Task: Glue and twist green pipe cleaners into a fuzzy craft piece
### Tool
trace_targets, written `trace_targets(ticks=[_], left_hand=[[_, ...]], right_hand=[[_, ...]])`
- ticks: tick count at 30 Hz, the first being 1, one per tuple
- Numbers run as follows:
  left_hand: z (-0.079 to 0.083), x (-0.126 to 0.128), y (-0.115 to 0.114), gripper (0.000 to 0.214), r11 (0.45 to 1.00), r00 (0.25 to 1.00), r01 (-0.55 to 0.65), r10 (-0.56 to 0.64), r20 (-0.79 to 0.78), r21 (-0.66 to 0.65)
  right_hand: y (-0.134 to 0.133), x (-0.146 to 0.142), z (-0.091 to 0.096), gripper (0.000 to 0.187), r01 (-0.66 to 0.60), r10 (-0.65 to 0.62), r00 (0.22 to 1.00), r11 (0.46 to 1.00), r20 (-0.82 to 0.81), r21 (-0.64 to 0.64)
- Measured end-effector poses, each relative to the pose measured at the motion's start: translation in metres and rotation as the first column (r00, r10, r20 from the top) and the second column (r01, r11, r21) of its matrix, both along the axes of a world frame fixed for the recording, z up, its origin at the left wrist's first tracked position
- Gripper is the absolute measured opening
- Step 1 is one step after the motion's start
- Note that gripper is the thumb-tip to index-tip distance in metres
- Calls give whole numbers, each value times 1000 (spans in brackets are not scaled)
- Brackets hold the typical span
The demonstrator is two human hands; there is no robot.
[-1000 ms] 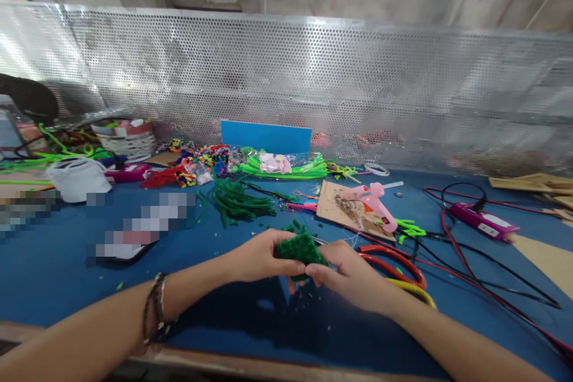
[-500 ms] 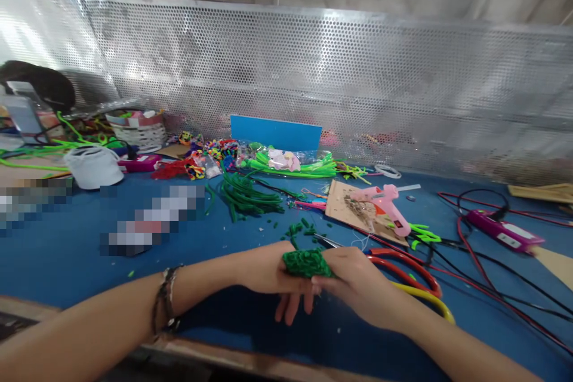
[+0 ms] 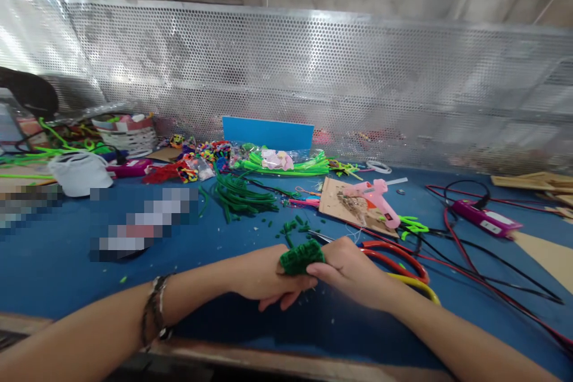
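Note:
My left hand [image 3: 264, 271], wearing a braided bracelet [image 3: 156, 307], is closed on a small dark green fuzzy piece [image 3: 302, 258] that looks made of chenille stems. My right hand [image 3: 351, 271] pinches the same piece from the right, its thumb lying along the near side. Both hands meet just above the blue tabletop [image 3: 215, 334]. Green clippings [image 3: 293, 228] lie just beyond them. Red handles [image 3: 398, 255] and a yellow handle [image 3: 421, 286] show beside my right wrist. A metal tip [image 3: 320, 237] pokes out behind the fingers; the part between is hidden.
Dark green chenille stems [image 3: 242, 194] lie behind the clippings, with bright green ones [image 3: 286, 162] farther back. A pink glue gun [image 3: 378, 197] rests on cardboard [image 3: 331, 197]. Purple power strips [image 3: 486, 219] and cables occupy the right. A white cap [image 3: 80, 173] sits left, before a perforated metal screen [image 3: 277, 59].
The green piece has turned slightly between my hands, and my left fingers have drawn in beneath it. The whole view has shifted a little to the right.

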State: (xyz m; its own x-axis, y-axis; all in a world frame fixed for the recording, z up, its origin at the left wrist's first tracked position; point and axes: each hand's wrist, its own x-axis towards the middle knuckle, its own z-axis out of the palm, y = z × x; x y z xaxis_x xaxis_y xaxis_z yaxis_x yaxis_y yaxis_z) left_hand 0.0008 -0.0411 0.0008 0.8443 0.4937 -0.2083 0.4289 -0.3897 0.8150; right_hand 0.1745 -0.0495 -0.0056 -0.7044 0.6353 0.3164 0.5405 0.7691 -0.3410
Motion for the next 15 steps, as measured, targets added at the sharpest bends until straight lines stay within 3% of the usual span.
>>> trace_targets(ticks=[4,7,11,15], left_hand=[[-1,1,0,51,994,998,-12,19,58,-111],[-1,0,3,50,997,992,-6,16,126,-83],[-2,-2,9,45,998,959,-63,52,279,31],[-3,-2,11,49,995,942,-77,94,324,-65]], right_hand=[[-2,-2,1,51,55,-48,998,975,-37,218],[-4,-3,1,49,50,-40,998,951,-38,305],[-6,-2,4,48,-2,-1,1000,982,16,187],[-8,-1,5,55,-8,10,998,999,-70,31]])
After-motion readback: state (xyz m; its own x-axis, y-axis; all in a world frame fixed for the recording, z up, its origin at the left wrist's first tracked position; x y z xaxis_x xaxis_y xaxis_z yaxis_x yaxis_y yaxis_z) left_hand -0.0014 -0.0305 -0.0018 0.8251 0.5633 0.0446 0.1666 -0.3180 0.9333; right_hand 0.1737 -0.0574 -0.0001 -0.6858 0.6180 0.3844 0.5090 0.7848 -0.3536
